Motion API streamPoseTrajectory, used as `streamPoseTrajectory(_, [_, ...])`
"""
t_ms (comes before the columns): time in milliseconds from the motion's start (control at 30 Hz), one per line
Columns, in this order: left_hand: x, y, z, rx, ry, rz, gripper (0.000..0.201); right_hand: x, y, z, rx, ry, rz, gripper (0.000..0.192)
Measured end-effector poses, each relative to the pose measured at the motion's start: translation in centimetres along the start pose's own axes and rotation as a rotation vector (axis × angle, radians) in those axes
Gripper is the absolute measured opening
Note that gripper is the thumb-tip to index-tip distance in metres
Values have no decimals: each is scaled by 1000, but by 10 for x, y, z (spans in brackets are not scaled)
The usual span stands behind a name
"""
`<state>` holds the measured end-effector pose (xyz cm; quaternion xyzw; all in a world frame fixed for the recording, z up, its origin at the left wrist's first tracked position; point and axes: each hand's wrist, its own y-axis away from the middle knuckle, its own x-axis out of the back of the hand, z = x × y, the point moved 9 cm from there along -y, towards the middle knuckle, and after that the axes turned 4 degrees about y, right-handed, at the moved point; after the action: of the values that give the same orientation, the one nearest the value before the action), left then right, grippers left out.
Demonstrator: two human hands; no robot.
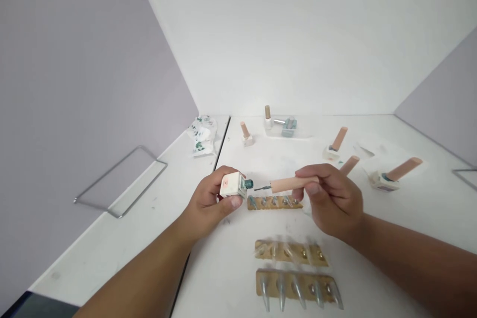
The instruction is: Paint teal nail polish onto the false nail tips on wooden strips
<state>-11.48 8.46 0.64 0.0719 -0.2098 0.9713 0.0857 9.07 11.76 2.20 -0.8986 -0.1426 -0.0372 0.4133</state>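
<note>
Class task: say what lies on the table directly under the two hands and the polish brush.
A tan strip of false nails lies there; the right hand covers its right end. The left hand holds the bottle.

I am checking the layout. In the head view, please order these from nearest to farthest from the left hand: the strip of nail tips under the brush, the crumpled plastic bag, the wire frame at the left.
From the left hand:
1. Strip of nail tips, just right of the hand.
2. Crumpled plastic bag, behind the hand, near the wall.
3. Wire frame, far left on the side surface.

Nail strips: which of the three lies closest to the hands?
The far strip, lying directly under the brush cap in the right hand; the other two strips lie nearer the camera.
</note>
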Motion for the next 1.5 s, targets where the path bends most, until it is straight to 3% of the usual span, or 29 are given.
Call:
streamPoseTrajectory(567, [-13,-2,-5,-11,26,-108,24,-2,-2,0,21,107,-84,19])
streamPoseTrajectory(733, [-19,-2,-1,-4,-45,-155,18,-21,-12,-14,143,98,-238,18])
streamPoseTrajectory(833, [-20,-3,4,-15,-148,-162,14,-22,-17,-17,161,82,-253,16])
streamPoseTrajectory(1067, [-4,-4,8,-67,-241,-91,10,-8,-16,0,17,56,-159,9])
streamPoseTrajectory(1167, [8,-6,7,-84,-245,-36,11,-10,-17,1,43,111,-193,11])
streamPoseTrajectory(1333, [12,-8,6,-73,-273,-20,8,-27,-19,-3,163,324,-374,21])
streamPoseTrajectory(1500, [10,-10,8,-70,-294,-26,8,-19,-24,-3,165,424,-306,21])
